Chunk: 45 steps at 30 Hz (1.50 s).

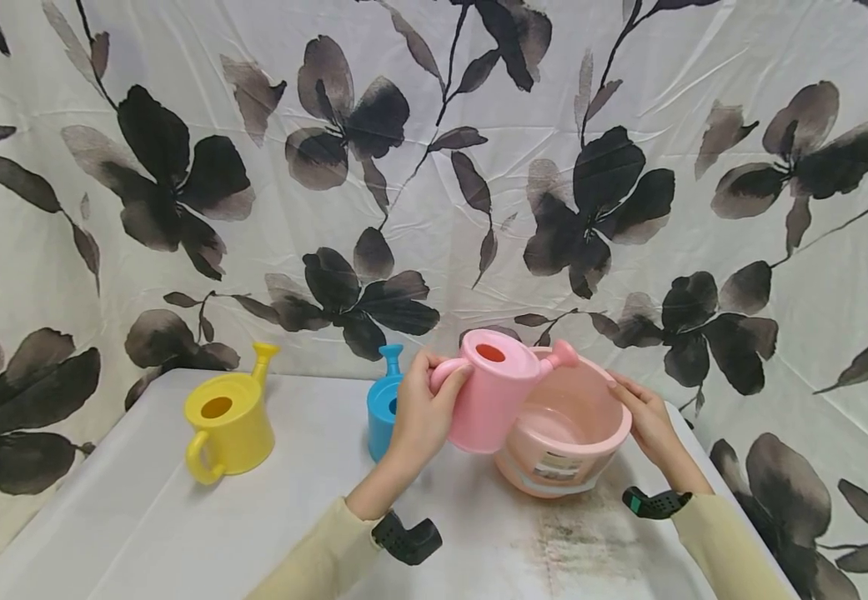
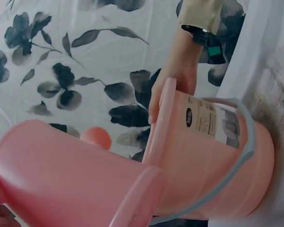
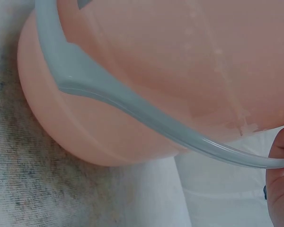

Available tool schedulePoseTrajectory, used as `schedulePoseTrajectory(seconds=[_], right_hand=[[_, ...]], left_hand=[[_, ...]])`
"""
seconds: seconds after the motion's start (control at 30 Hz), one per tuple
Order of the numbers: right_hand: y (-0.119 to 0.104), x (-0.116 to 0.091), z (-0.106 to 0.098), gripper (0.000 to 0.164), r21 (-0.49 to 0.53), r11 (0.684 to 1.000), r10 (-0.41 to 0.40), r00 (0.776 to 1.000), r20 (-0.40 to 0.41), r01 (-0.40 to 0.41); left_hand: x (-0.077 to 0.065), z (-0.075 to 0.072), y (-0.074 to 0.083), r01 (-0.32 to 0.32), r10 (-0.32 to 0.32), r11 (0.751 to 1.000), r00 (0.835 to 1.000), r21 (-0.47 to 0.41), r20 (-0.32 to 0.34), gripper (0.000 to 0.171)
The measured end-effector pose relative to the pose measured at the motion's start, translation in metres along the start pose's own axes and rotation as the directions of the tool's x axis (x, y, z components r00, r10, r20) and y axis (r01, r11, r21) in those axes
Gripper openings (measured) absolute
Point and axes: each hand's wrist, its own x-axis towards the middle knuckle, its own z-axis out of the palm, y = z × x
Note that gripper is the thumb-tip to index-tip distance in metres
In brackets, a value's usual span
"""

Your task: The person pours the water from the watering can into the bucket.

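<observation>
In the head view my left hand (image 1: pixel 422 408) grips the handle of a pink watering can (image 1: pixel 486 408). The can is held up off the table, its round spout head over the far left rim of a peach-pink bucket (image 1: pixel 516 454). My right hand (image 1: pixel 651 425) holds the bucket's right rim, fingers over the edge. A grey bail handle (image 3: pixel 146 120) hangs down across the bucket's side in the right wrist view. Seen from the left wrist, the bucket wall (image 2: pixel 199 161) carries a paper label (image 2: pixel 206 118). The can hides part of the bucket's left side.
A yellow watering can (image 1: pixel 242 429) stands at the left of the white table (image 1: pixel 141 508). Behind my left hand is a blue watering can (image 1: pixel 379 429), partly hidden. Dark stains (image 1: pixel 579 537) mark the tabletop before the bucket. A flower-patterned cloth (image 1: pixel 464 275) hangs behind.
</observation>
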Motion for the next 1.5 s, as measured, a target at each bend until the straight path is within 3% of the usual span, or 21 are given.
schedulePoseTrajectory(seconds=[0.4,0.73,1.03,1.3,1.4,1.5], right_hand=[[0.0,0.0,-0.001,0.065,-0.016,1.0,-0.009,1.0,0.004,0.009],[0.001,-0.001,0.0,0.065,-0.03,1.0,-0.01,1.0,0.004,0.01],[0.0,-0.001,-0.001,0.065,-0.026,1.0,-0.005,1.0,0.011,0.005],[-0.001,-0.002,0.0,0.065,-0.006,1.0,-0.012,1.0,0.017,0.012],[-0.001,-0.002,0.0,0.065,-0.003,1.0,-0.017,1.0,0.021,0.017],[-0.001,-0.003,0.0,0.063,-0.011,1.0,-0.022,0.999,0.027,0.023]], left_hand=[[-0.022,-0.006,-0.024,-0.011,-0.011,0.991,0.986,-0.134,-0.164,0.025],[-0.041,-0.022,-0.037,-0.055,0.002,0.985,0.952,-0.163,-0.307,0.026],[-0.046,-0.056,-0.049,-0.197,0.122,0.973,0.883,-0.12,-0.454,0.024],[-0.049,-0.098,-0.059,-0.156,0.107,0.987,0.83,-0.044,-0.548,0.022],[-0.051,-0.111,-0.065,-0.152,0.093,0.987,0.796,-0.048,-0.598,0.013],[-0.053,-0.122,-0.072,-0.165,0.088,0.984,0.764,-0.062,-0.639,0.018]])
